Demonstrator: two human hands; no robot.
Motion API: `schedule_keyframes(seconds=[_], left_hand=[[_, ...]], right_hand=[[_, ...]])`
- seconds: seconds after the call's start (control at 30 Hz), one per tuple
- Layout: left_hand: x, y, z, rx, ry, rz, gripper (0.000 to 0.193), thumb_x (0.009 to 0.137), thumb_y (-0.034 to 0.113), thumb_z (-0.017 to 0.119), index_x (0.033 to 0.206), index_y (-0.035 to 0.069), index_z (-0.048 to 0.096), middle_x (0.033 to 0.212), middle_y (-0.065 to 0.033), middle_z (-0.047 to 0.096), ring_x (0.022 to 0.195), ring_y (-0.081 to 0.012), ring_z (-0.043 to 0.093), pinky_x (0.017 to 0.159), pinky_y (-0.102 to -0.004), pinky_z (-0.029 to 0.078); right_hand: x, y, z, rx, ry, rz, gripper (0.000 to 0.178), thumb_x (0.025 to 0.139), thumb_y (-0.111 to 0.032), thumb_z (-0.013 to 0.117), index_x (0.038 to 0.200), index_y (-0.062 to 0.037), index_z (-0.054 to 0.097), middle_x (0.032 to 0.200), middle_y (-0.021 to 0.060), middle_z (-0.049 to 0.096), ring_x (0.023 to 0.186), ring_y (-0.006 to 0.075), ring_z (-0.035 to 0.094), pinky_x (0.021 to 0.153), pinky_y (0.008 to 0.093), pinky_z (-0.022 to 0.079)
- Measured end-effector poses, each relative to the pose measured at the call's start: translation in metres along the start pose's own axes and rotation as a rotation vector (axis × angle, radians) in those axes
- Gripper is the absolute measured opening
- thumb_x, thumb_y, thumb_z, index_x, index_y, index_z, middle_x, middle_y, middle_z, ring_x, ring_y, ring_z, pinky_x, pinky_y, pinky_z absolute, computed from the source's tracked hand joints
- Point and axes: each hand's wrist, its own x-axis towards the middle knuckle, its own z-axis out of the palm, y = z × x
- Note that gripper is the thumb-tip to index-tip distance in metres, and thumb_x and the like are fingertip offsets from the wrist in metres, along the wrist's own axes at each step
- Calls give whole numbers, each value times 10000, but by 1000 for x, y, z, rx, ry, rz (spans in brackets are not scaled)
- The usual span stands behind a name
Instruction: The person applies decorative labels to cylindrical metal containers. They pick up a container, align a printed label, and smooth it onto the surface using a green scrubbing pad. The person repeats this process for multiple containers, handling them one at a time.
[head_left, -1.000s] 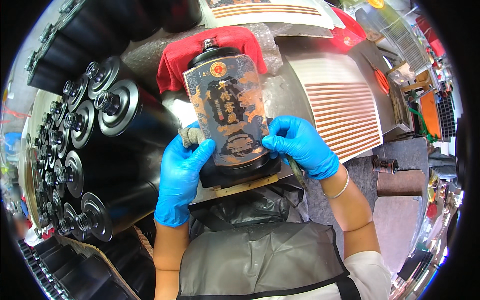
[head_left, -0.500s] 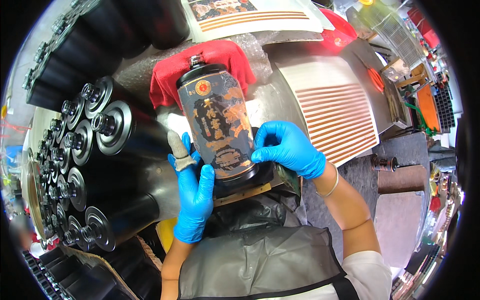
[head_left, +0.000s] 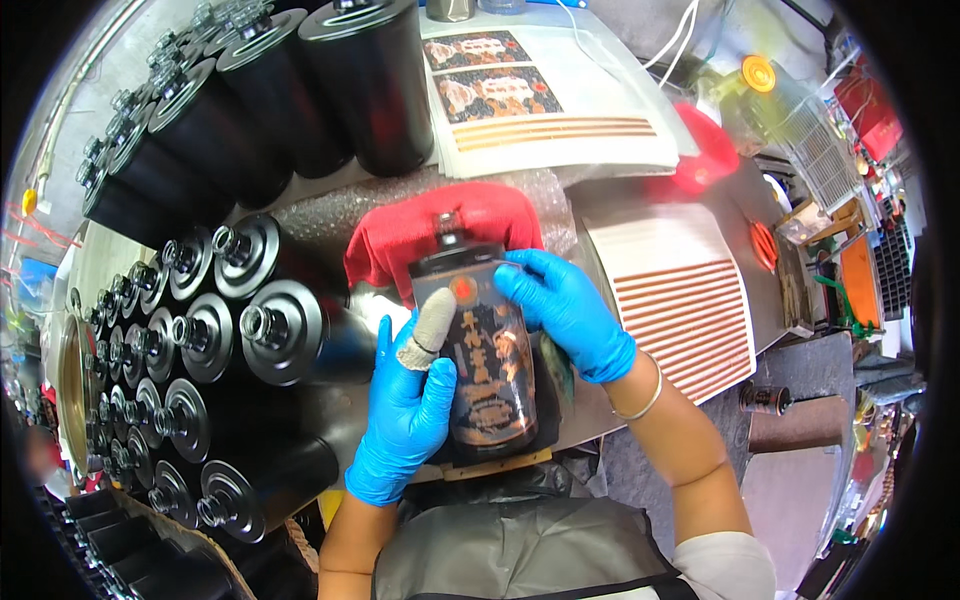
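Observation:
A black bottle (head_left: 490, 440) with a metal screw neck leans back against a red cloth (head_left: 385, 230). A dark label (head_left: 485, 350) with orange and gold print wraps its front. My left hand (head_left: 410, 420), in a blue glove with a grey knit sleeve on one finger, lies along the bottle's left side. Its fingers are spread, and the sleeved finger and thumb touch the label's left part. My right hand (head_left: 570, 305), also blue-gloved, has its thumb and curled fingers together at the label's upper right corner. The label's edge under those fingertips is hidden.
Rows of black bottles (head_left: 205, 335) lie stacked at the left; more black bottles (head_left: 365, 90) stand behind. A label sheet (head_left: 500, 90) lies at the back. At the right are a striped backing sheet (head_left: 675, 310), a red bowl (head_left: 705, 150) and orange-handled scissors (head_left: 765, 245).
My right hand has gone up from the label's lower right side to its upper right corner. My left sleeved finger has come over the label's front. The whole view has shifted.

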Motion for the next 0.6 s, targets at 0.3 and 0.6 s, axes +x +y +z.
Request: schedule_keyframes(seconds=[0.3,0.6], left_hand=[[-10,-34,3,-392,-53,-87,653,919,232,514,1440,3,194,1514,-150,132,1375,-243,180,1107,-358,148],[-2,-17,2,38,69,-9,576,918,277,473,1405,16,309,1379,-175,400,1294,-321,351,1128,-443,14]], right_hand=[[-5,37,-2,216,-256,-17,669,852,-367,629,1324,32,374,1171,104,552,925,125,582,784,265,492],[5,36,-25,113,-341,174,536,835,-227,644,1278,16,468,1042,58,595,822,84,543,715,235,470]])
